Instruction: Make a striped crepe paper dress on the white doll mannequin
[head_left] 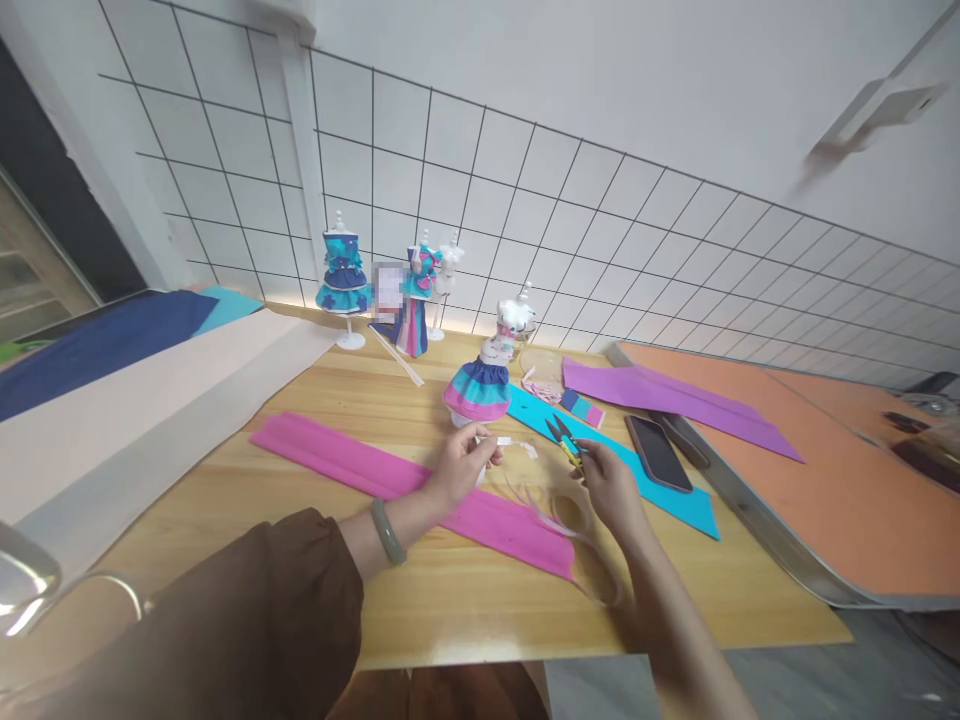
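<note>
Pinched in my left hand is a thin white ribbon, whose short end sticks out to the right. My right hand grips small yellow-handled thread snips, their dark blades apart and pointing up and left. A gap separates the blades from the ribbon end. Just beyond my left hand stands a miniature dress form wearing a skirt in navy, turquoise and pink bands. Below my hands a pink fabric strip lies across the table, with pale ribbon loops trailing over its right end.
A turquoise strip and a phone lie right of my right hand. Purple fabric overlaps an orange-topped table. Dressed mini mannequins stand by the grid wall. Pale and navy fabric covers the left side.
</note>
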